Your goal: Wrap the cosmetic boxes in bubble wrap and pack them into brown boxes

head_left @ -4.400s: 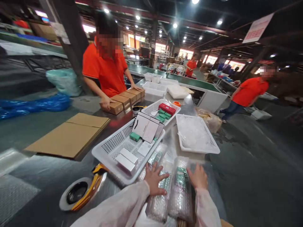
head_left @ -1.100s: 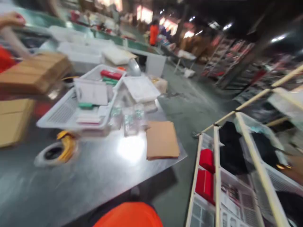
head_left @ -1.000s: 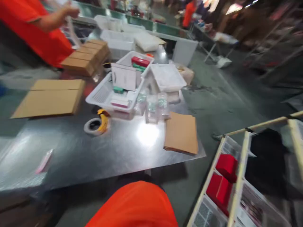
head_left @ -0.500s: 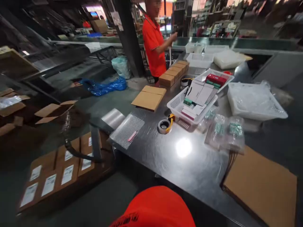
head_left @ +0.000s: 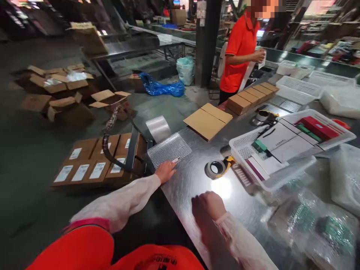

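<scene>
My left hand (head_left: 165,171) is at the near edge of the bubble wrap sheet (head_left: 170,148). Its fingers are closed over a slim pink-and-white tool (head_left: 176,160), whose tip shows past them; its exact kind is unclear. Over the metal table, my right hand (head_left: 213,205) is curled and slightly blurred, with nothing visible in it. Beyond it lie a roll of tape (head_left: 215,168) and a yellow-handled piece (head_left: 229,163) against it. Flat folded cardboard (head_left: 208,120) rests farther back.
A white basket (head_left: 234,148) of flat boxes stands right, near bubble-wrapped packs (head_left: 334,232). Small brown boxes (head_left: 239,105) line the far edge beside a co-worker in orange (head_left: 237,45). Labelled cartons (head_left: 97,157) stand left below a metal stand; open cartons (head_left: 64,82) lie behind.
The view has swung left, so the table things appear farther right. Both my hands have come into view, the left one onto the pink tool on the bubble wrap.
</scene>
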{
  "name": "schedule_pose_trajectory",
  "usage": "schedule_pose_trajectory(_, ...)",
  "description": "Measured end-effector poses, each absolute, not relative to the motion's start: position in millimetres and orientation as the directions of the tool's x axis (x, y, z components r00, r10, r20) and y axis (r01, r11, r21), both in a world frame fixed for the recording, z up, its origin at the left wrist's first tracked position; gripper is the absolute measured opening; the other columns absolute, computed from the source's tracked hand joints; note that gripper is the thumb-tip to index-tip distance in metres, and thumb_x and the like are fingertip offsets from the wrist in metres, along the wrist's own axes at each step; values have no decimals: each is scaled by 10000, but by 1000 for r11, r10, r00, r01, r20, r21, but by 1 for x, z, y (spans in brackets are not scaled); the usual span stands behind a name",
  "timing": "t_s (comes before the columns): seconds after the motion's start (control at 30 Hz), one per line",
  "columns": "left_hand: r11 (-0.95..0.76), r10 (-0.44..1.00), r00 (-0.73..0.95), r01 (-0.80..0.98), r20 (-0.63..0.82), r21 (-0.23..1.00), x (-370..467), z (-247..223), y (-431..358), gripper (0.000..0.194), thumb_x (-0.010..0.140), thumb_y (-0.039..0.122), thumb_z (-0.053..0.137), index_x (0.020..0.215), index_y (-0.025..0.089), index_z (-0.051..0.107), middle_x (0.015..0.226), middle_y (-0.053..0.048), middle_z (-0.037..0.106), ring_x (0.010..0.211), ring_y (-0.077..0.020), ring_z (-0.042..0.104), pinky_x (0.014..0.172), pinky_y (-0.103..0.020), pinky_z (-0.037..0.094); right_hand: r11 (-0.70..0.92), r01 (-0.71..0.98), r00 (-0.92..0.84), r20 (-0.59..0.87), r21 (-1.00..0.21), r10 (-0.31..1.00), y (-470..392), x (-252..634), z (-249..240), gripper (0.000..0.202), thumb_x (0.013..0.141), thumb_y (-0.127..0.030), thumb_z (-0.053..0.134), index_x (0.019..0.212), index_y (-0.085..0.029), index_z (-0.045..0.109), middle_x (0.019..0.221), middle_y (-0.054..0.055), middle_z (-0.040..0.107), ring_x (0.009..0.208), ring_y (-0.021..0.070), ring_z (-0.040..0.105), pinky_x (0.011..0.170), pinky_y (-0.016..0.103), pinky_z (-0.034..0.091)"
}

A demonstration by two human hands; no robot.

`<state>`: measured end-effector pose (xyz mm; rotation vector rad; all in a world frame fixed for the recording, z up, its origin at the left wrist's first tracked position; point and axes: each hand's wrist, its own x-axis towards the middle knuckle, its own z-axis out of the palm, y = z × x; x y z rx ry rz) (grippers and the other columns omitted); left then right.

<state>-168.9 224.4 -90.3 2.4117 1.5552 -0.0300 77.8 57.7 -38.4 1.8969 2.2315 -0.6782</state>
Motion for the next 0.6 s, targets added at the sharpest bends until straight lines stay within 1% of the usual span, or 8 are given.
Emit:
schedule_pose_trajectory(0.1, -171, 952, 222, 958, -213, 231, -155, -107, 251, 281, 928, 214, 615, 1191, 121, 631, 1244, -152, 619, 1184, -289, 574, 1005, -489, 478, 247, 928, -331, -309, -280, 892, 153, 41, -61, 330, 973, -162, 423, 1002, -178, 751, 1001, 123, 727, 981, 227, 656, 788, 298, 464)
schedule_pose_trajectory(0.17, -72, 961, 140, 960, -240, 270, -149, -118, 262, 208, 897, 137, 603, 1089, 106, 679, 1166, -161, 659, 1159, -294, 590, 999, -439, 467, 338, 901, -408, -263, -274, 874, 204, 20, -78, 353, 962, -106, 403, 1105, -164, 721, 1121, 127, 702, 1093, 227, 613, 870, 299, 458)
schedule_pose_trajectory(0.23, -14, 959, 107, 944, -264, 331, -152, -129, 269, 153, 879, 136, 613, 997, 133, 710, 1061, -109, 704, 1077, -253, 634, 953, -353, 483, 450, 848, -515, -231, -280, 826, 246, 7, -94, 349, 969, -107, 417, 1167, -174, 696, 1222, 108, 672, 1173, 210, 568, 946, 287, 437)
schedule_pose_trajectory(0.33, 74, 953, 53, 914, -299, 398, -175, -142, 275, 120, 864, 178, 642, 963, 186, 709, 888, -16, 731, 878, -176, 681, 808, -257, 513, 584, 760, -645, -221, -286, 731, 289, -1, -113, 290, 966, -152, 494, 1171, -210, 691, 1266, 70, 660, 1182, 190, 558, 987, 280, 420)
schedule_pose_trajectory(0.4, 150, 949, -22, 907, -314, 393, -200, -143, 282, 137, 892, 198, 603, 1001, 193, 686, 809, -6, 725, 768, -169, 682, 731, -256, 517, 614, 744, -666, -225, -263, 711, 305, -7, -123, 298, 965, -159, 496, 1199, -214, 671, 1267, 83, 655, 1169, 209, 564, 982, 315, 424)
schedule_pose_trajectory(0.47, 216, 949, -105, 905, -298, 367, -225, -137, 294, 224, 970, 223, 471, 1107, 181, 644, 810, -43, 724, 757, -193, 688, 720, -284, 512, 613, 760, -650, -235, -216, 723, 313, -17, -128, 310, 974, -162, 458, 1207, -192, 660, 1259, 123, 648, 1174, 250, 561, 970, 369, 429)
schedule_pose_trajectory(0.53, 224, 959, -139, 907, -247, 358, -245, -128, 309, 351, 1022, 221, 320, 1268, 168, 564, 938, -101, 728, 877, -222, 695, 787, -313, 504, 601, 783, -621, -266, -161, 737, 314, -32, -128, 304, 972, -157, 434, 1150, -169, 680, 1199, 150, 667, 1146, 276, 578, 935, 394, 441)
schedule_pose_trajectory(0.6, 148, 979, -82, 916, -188, 373, -253, -121, 323, 417, 1031, 191, 258, 1374, 189, 495, 1129, -123, 699, 1073, -235, 650, 906, -331, 475, 588, 801, -591, -313, -115, 743, 308, -46, -127, 285, 957, -151, 445, 1080, -164, 702, 1116, 147, 697, 1080, 270, 613, 885, 379, 455)
